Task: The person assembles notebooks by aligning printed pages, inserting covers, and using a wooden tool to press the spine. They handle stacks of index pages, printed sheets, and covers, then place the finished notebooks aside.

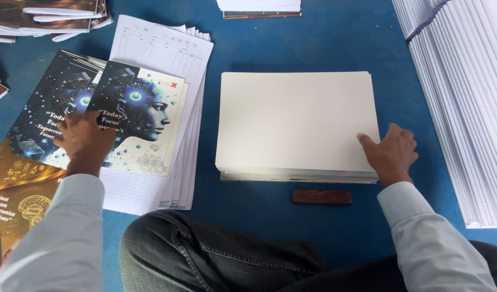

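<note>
My left hand (84, 138) grips a printed cover sheet (143, 116) showing a bluish face, holding it over a pile of ruled white pages (167, 54). Under it, to the left, lies a stack of the same printed covers (40, 116). My right hand (391, 151) rests on the near right corner of a stack of blank cream sheets (297, 121), thumb on the top sheet and fingers at the edge. Both sleeves are light grey.
A small brown wooden block (321, 196) lies on the blue surface (291, 48) just before the cream stack. Tall rows of white paper bundles (464, 97) fill the right side. More booklets (48, 16) sit at the far left, another pile (259, 8) at the top.
</note>
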